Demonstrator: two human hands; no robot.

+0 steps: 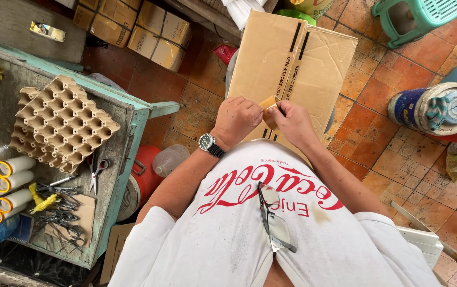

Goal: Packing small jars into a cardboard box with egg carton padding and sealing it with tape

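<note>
Both hands meet in front of the belly, over a flattened cardboard box (287,64). Left hand (237,120), wristwatch (207,142) on it, fingers curled; right hand (292,121) likewise. Each grip pinches a brown tape roll (268,108) held betw. them. Roll mostly hidden by fingers; tape end can't be made out. Left: teal surface (133,130) w/ egg tray (61,121), scissors (96,171). Glasses (273,218) hang from shirt collar.

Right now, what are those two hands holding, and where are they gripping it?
Both hands hold a small roll of brown tape above the flattened cardboard box. The left hand and right hand pinch it from opposite sides with the fingertips.
</note>
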